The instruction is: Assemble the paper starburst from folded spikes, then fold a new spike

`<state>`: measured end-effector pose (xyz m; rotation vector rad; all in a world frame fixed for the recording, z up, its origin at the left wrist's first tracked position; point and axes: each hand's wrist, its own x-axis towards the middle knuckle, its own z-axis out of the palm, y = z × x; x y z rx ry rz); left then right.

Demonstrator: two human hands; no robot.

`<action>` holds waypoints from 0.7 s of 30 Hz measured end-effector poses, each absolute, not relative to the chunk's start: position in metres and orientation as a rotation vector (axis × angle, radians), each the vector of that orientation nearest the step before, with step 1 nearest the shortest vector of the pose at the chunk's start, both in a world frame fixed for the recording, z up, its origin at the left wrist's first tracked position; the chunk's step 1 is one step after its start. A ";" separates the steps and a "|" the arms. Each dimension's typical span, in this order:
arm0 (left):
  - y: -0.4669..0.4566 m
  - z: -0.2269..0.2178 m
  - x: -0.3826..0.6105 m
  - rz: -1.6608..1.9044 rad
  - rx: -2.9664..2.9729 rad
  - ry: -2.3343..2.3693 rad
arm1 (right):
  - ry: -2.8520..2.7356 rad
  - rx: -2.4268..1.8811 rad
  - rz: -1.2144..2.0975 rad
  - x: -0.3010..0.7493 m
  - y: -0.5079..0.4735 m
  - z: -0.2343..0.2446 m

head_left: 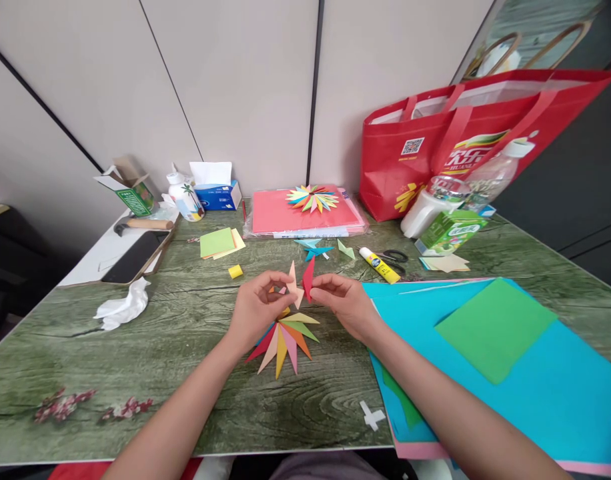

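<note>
Now, near paper fan (285,340): my left grip (261,300) pinches peach piece (299,298), right grip (341,300) red piece (308,279); likely pairing step, calls for alignment.

A peach folded-paper piece (299,297) is being held up near the middle of the frame, its narrow point rising upward and its lower end tapering downward. Just to its right, a red folded-paper piece (308,279) is being held nearly upright, slim and pointed at the top, leaning slightly to the right. Below them, slightly left of the frame's centre line, a multicoloured paper star (281,347) is spreading its pointed rays downward and sideways, showing pale yellow, light green, orange, pink, golden yellow, peach, red and blue; its upper part is being largely hidden.
</note>
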<state>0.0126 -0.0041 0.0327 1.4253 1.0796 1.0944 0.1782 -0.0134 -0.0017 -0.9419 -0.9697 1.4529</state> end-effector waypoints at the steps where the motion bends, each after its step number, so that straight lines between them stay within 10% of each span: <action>1: -0.004 0.033 0.012 1.089 1.424 1.083 | -0.992 -0.956 1.418 0.178 -0.014 -0.002; 21: -0.003 0.029 0.013 1.059 1.488 1.099 | -1.233 -0.985 1.283 0.172 -0.019 0.003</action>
